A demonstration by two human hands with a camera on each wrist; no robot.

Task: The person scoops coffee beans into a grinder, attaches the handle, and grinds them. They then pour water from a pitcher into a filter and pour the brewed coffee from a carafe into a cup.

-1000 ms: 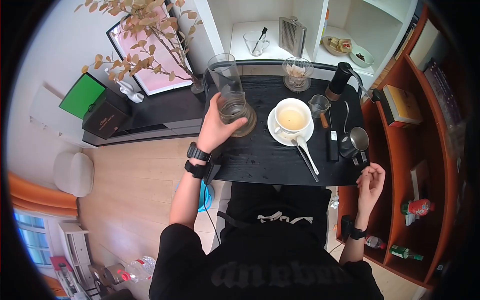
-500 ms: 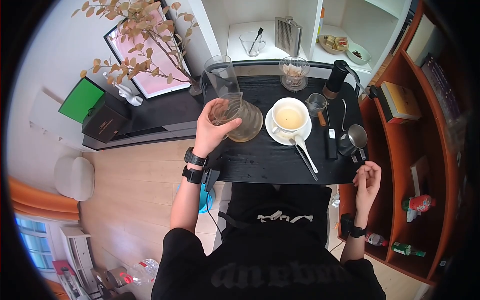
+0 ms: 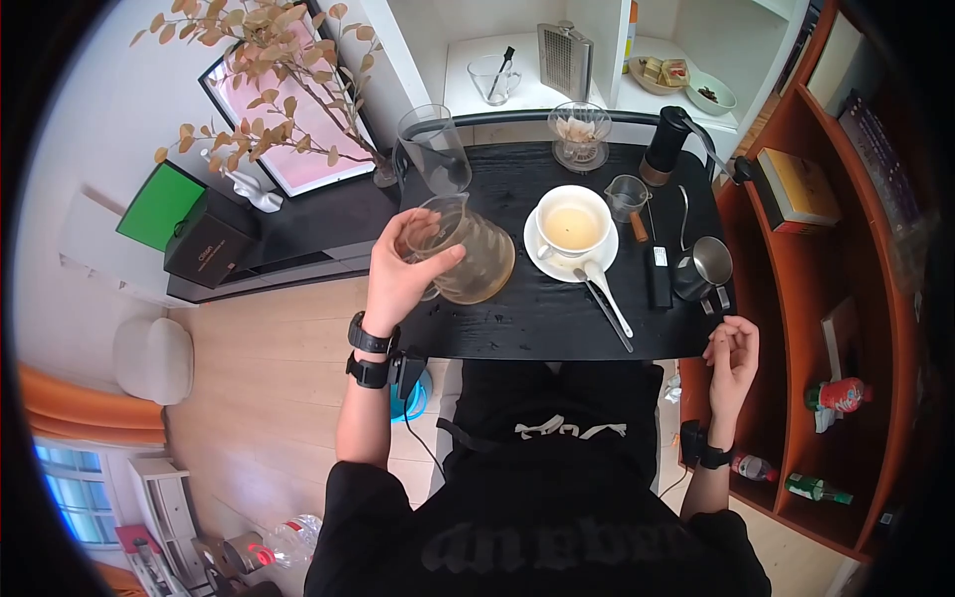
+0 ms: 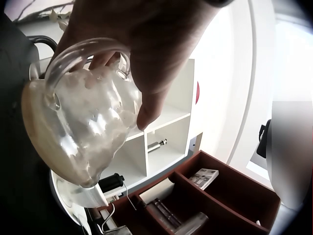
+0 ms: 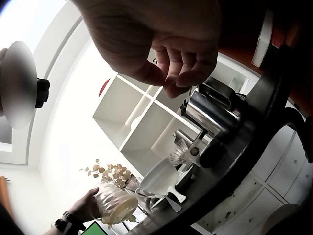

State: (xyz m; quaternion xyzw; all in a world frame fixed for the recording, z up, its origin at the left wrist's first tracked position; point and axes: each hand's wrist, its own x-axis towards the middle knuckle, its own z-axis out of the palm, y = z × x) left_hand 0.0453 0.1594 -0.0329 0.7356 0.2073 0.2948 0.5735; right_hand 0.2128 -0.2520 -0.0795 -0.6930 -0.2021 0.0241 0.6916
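Note:
My left hand (image 3: 398,264) grips a clear glass carafe (image 3: 477,259) by its upper part, the thumb in front. The carafe leans over the left of the black table, its base turned to the right and its neck toward my palm. In the left wrist view its glass handle (image 4: 80,51) shows, along with a cloudy film on the wall. My right hand (image 3: 731,348) hangs loosely curled at the table's right front edge, near a steel pitcher (image 3: 704,267), and holds nothing. A white cup (image 3: 574,224) of pale liquid stands on a saucer (image 3: 607,257) at mid-table.
A white spoon (image 3: 615,308) and a thin metal stick rest by the saucer. A tall glass cylinder (image 3: 435,149) stands behind the carafe. Farther back are a glass dripper (image 3: 580,139) and a hand grinder (image 3: 665,144). A small glass jug (image 3: 627,197) sits right of the cup.
My left hand has drawn the carafe toward me and tipped it from upright to a lean, base to the right. My right hand stays at the table edge.

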